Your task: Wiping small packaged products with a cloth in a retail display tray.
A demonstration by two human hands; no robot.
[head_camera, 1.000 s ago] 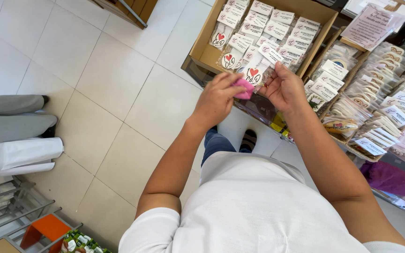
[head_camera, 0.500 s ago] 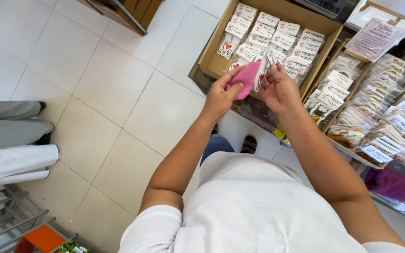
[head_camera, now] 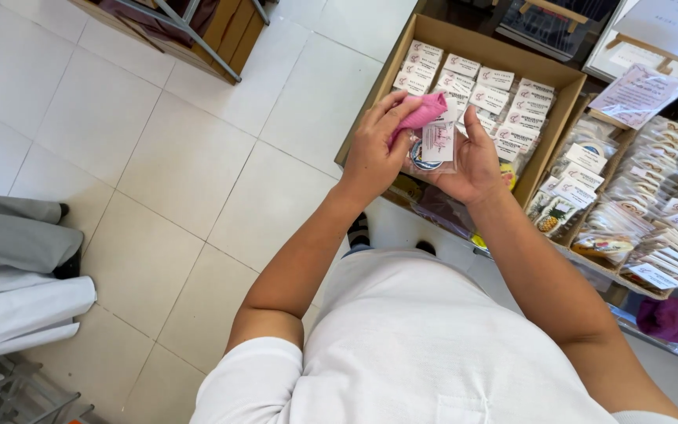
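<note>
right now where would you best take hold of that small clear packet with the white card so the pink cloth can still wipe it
Probably by the small clear packet's side and bottom edges, from the right and underneath, as the right hand has it. It is flat and thin, lying face up, so an edge grip leaves the face free for the pink cloth in the left hand.

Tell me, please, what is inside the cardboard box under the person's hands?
The cardboard box holds rows of small white-carded packets. The left hand and right hand cover its near rows.
</note>
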